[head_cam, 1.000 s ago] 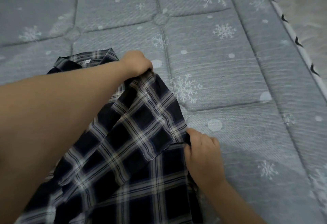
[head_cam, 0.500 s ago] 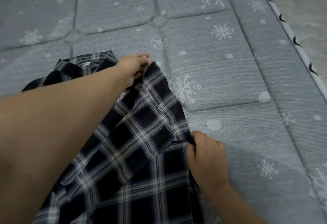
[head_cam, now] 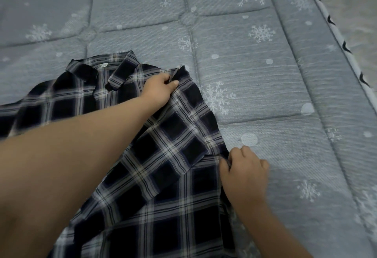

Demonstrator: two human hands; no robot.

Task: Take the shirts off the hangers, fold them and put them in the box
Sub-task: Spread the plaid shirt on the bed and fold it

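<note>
Head view: plaid shirt (head_cam: 126, 155) lies spread on the mattress (head_cam: 265, 86), collar just beyond the left hand (head_cam: 161, 88), which pinches the shoulder seam. Right hand (head_cam: 243, 174) grips the shirt's side edge, apparently at the folded sleeve; fingers curled.

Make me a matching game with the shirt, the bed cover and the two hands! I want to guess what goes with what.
Things:
1. shirt
2. bed cover
3. left hand
4. right hand

Clues:
A. grey-blue with white snowflakes
B. pinches the shirt's side edge
C. dark checks, lying on the bed
D. grips the shirt's shoulder, near the collar

Pairs: 1-C, 2-A, 3-D, 4-B
</note>
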